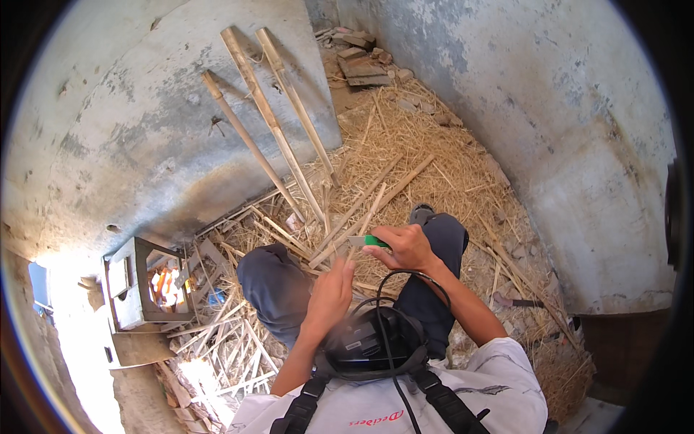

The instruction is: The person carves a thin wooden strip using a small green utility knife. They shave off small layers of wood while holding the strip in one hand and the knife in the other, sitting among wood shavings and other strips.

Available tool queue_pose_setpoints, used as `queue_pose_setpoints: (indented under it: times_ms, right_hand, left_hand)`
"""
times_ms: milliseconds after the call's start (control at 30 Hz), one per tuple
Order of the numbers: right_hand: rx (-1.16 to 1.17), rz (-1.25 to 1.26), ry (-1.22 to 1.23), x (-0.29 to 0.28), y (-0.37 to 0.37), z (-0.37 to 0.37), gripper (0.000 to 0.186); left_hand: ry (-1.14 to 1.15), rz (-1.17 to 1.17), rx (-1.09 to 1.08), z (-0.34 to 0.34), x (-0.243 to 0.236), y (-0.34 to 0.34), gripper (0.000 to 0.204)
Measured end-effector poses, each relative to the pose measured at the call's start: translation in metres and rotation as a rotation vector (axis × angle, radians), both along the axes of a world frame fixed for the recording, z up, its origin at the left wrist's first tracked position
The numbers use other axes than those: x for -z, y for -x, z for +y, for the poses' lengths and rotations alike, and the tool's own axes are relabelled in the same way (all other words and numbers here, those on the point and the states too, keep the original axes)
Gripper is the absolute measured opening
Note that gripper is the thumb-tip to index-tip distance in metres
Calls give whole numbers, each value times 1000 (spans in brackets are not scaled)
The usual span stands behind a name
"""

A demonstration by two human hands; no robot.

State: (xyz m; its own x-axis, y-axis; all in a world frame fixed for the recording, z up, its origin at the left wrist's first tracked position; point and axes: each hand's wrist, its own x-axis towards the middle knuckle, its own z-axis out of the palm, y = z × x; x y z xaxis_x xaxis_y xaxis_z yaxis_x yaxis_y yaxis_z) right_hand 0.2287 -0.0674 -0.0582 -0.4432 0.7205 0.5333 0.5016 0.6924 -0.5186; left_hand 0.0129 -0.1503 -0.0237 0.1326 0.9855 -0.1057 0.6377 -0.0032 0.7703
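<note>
My right hand [405, 249] is closed around the green handle [377, 241] of a short flat-bladed knife [356, 241], its blade pointing left. My left hand [329, 295] is just below and left of the blade, blurred, its fingers closed on a thin pale bamboo strip [351, 253] that rises toward the blade. Both hands are in front of my dark-trousered knees, above a floor strewn with straw and split sticks.
Three long poles [264, 116] lean on the weathered wall [123, 137]. Broken bricks [361, 69] lie in the back corner. A box-like object [126, 278] with an opening stands by the bright doorway at left. Straw [434, 181] and loose sticks [246, 340] cover the ground.
</note>
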Motion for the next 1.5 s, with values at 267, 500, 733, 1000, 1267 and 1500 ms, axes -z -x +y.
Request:
queue_pose_setpoints:
  times_ms: [267, 500, 733, 1000, 1267, 1500]
  right_hand:
    - [95, -6, -53, -1, -4, -3, 31]
    - [178, 15, -4, -8, -13, 1, 30]
    - [159, 9, 31, -8, -20, -1, 32]
    - [144, -14, 43, -8, -22, 2, 33]
    - [169, -85, -10, -9, -21, 0, 31]
    - [182, -59, -61, -8, -19, 0, 31]
  left_hand:
    - [7, -21, 0, -1, -7, -2, 31]
    - [61, 24, -7, -15, -4, 3, 33]
    - [95, 5, 17, -16, 0, 1, 33]
    - [92, 43, 31, -16, 1, 1, 32]
    - [139, 55, 53, -17, 2, 6, 33]
    - [154, 66, 61, -18, -1, 9, 33]
